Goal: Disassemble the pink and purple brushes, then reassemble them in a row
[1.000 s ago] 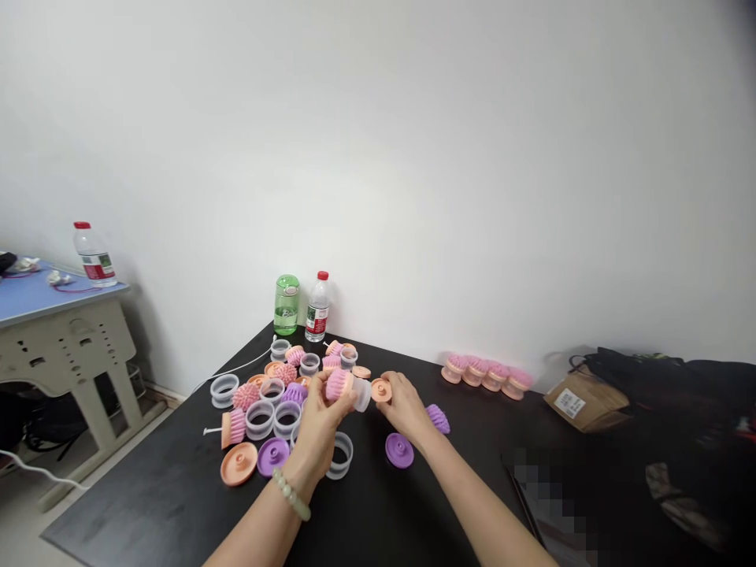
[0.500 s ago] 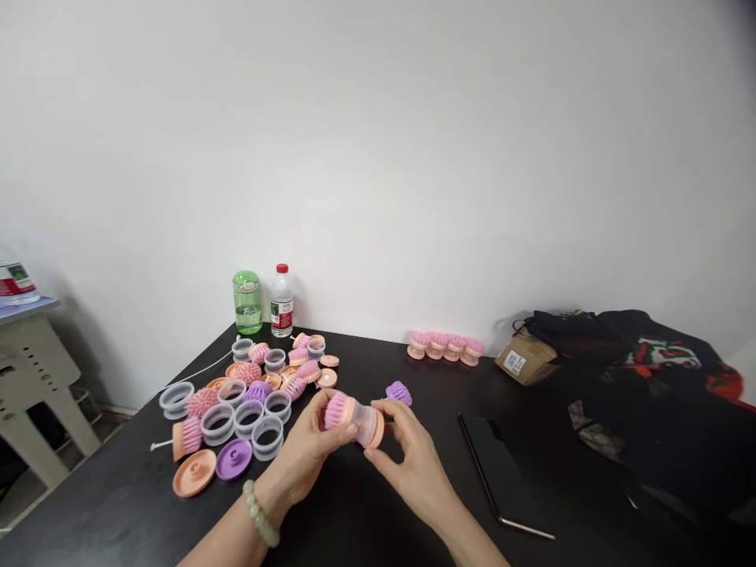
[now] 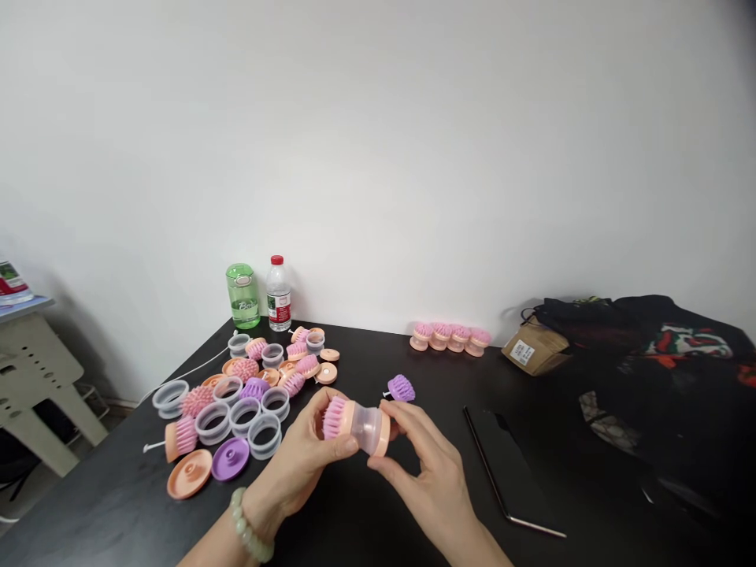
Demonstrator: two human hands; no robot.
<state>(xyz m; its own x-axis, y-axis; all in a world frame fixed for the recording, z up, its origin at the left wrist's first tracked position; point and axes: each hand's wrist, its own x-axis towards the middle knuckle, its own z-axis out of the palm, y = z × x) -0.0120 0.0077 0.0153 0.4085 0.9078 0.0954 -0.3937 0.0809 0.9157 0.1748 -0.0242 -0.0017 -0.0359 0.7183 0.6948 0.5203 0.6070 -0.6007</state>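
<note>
The left hand (image 3: 301, 465) wraps the pink bristle end (image 3: 334, 417) of a brush assembly (image 3: 356, 424), held over the black table (image 3: 112, 496). The right hand (image 3: 428, 472) pinches the peach base (image 3: 385, 433) between thumb and fingers. A purple brush head (image 3: 401, 387) lies just beyond; translucent rings (image 3: 264, 435) and a peach disc (image 3: 189, 474) lie left.

The brush (image 3: 354, 421) is partly covered: the right hand (image 3: 431, 480) hides its far end, the left hand (image 3: 298, 465) its underside. The parcel label (image 3: 522, 353) is too small to read. The desk (image 3: 35, 370) and the item (image 3: 10, 282) on it are cut off at left. The table (image 3: 88, 520) runs off the bottom, the dark printed cloth (image 3: 667, 370) off the right.
</note>
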